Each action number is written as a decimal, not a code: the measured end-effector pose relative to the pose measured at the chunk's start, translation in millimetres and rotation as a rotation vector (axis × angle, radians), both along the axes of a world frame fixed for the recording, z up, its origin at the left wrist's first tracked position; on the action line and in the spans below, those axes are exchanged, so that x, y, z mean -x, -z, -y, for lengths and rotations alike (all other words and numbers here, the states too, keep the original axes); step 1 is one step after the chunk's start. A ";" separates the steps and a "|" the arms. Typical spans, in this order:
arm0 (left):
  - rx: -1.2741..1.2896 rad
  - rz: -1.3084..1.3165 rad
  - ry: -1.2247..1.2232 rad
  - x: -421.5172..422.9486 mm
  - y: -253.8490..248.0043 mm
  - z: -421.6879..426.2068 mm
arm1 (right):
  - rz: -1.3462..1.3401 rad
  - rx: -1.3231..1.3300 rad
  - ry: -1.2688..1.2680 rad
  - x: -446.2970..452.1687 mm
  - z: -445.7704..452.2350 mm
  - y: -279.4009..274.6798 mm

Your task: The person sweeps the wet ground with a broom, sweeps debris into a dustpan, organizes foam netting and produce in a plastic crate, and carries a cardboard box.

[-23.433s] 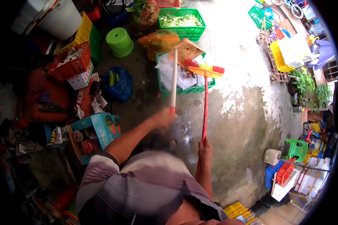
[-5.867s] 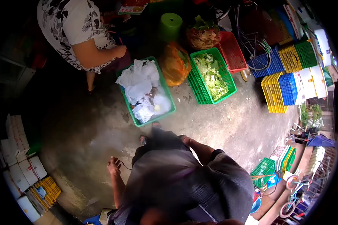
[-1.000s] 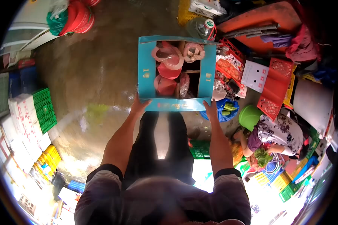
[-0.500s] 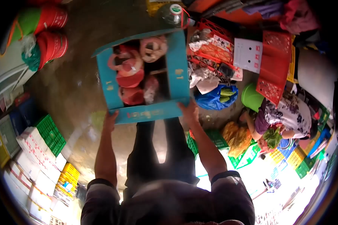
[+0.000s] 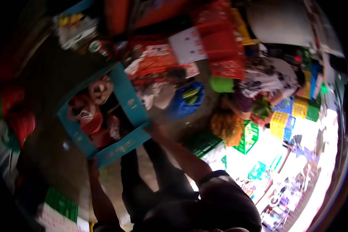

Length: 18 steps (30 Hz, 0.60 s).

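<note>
A teal cardboard box with an open top hangs in front of my legs, tilted in the view. Inside it lie several red and pinkish rounded things, among them a red one and a pale pink one with dark gaps; blur hides their kind. My left hand is closed on the box's near left corner. The near right corner is gripped by my right hand. The fingertips of both hands are partly hidden by the box.
A co-worker bends over leafy greens at the right. Nearer are a blue bag of green vegetables, an orange bag, a dark green crate and red crates. Another green crate stands lower left.
My view has turned, so the surroundings swing round and the right-hand goods sit further left. The box has moved left and down in view and tilted, still in both hands.
</note>
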<state>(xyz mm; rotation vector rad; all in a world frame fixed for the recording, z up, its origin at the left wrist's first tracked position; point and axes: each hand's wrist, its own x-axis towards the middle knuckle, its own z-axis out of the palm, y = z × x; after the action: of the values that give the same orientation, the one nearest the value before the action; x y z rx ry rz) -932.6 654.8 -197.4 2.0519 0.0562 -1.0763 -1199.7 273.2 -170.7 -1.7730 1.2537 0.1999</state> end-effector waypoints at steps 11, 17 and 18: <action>-0.093 0.061 0.130 -41.5 -58.6 78.8 | -0.043 -0.159 0.192 50.0 -41.9 -109.5; -0.079 0.041 0.166 -40.4 -122.0 103.7 | 0.011 -0.209 0.241 155.5 -116.7 -150.6; -0.081 0.038 0.174 -40.9 -130.2 106.6 | 0.005 -0.211 0.267 167.7 -129.0 -153.0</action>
<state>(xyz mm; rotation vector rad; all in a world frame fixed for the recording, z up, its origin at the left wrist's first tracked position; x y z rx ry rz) -891.7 548.2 -67.2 2.1814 -0.1013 -1.1573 -1367.4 402.2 -17.7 -1.4118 1.3972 0.1672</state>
